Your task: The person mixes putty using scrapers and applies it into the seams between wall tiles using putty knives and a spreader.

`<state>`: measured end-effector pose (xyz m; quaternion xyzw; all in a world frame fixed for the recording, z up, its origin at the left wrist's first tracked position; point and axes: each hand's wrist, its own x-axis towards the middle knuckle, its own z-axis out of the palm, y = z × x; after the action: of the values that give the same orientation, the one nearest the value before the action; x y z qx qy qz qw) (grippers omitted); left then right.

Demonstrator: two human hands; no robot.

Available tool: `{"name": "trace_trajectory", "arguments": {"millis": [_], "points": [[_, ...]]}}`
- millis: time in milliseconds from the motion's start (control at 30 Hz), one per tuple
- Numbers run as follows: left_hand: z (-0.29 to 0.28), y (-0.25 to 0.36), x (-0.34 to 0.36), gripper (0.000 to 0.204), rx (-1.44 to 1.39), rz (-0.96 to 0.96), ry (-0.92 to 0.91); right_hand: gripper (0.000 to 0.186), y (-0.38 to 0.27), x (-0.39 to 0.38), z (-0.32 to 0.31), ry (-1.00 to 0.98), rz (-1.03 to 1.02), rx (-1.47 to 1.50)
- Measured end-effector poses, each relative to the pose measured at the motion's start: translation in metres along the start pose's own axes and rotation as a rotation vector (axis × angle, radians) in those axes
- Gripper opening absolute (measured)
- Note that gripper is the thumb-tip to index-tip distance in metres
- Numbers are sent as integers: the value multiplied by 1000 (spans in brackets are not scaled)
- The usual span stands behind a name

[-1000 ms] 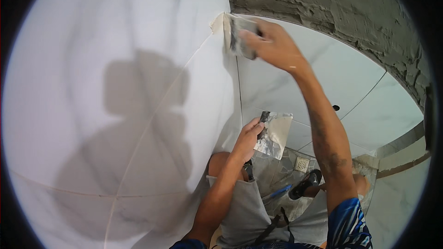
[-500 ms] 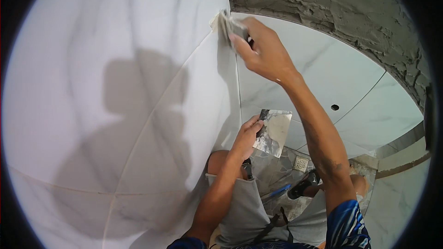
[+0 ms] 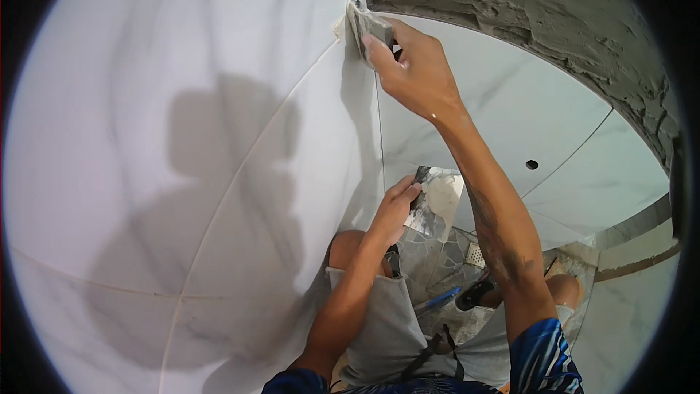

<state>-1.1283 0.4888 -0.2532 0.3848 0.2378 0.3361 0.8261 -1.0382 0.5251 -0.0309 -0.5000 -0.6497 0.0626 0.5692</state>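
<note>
white marble-patterned wall tiles (image 3: 109, 102) veined in grey fill the left of a tight tiled corner, joined by thin pale grout lines, while a rough band of grey mortar (image 3: 525, 11) curves above the tiles of the adjoining wall (image 3: 481, 95). a person's right hand (image 3: 419, 73), fingers closed around a flat scraper (image 3: 374, 26) coated in pale residue, is raised to the corner where the two walls meet, beside a small cream-coloured smear (image 3: 337, 28) on the left wall. lower down, the left hand (image 3: 392, 211) grips a flat metal plate (image 3: 434, 204) by its left edge, thumb on top; a patch of pale paste (image 3: 442, 193) lies on its face. a dark round hole (image 3: 532, 165) pierces the right-hand tiling. beneath the plate, a square floor drain (image 3: 475, 253) and a blue object (image 3: 443, 297), too small to identify, sit on the grey patterned floor (image 3: 430, 255), near a dark shoe (image 3: 474, 295). a broad shadow (image 3: 219, 197) falls across the left wall.
</note>
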Motion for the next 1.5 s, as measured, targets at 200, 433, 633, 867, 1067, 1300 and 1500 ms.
{"name": "trace_trajectory", "arguments": {"millis": [200, 433, 633, 867, 1067, 1300, 1500], "points": [[0, 2, -2, 30, -34, 4, -45, 33, -17, -42, 2, -280, -153, 192], [-5, -6, 4, 31, -30, 35, -79, 35, -4, -56, -15, -187, 100, 344], [7, 3, -3, 27, 34, -13, 51, 36, 21, 10, -17, 47, 173, -30], [-2, 2, -4, 32, -31, 8, 7, 37, 20, 40, -2, 97, 159, 102], [5, -2, -1, 32, -27, 32, -60, 29, -13, -21, 0, -5, -216, 80], [-5, -28, -11, 34, -169, 208, 142, 36, -29, -97, 0, -530, -101, 425], [-23, -9, -1, 30, 62, 17, 52, 41, 8, -109, -55, -226, 524, 953]]}}
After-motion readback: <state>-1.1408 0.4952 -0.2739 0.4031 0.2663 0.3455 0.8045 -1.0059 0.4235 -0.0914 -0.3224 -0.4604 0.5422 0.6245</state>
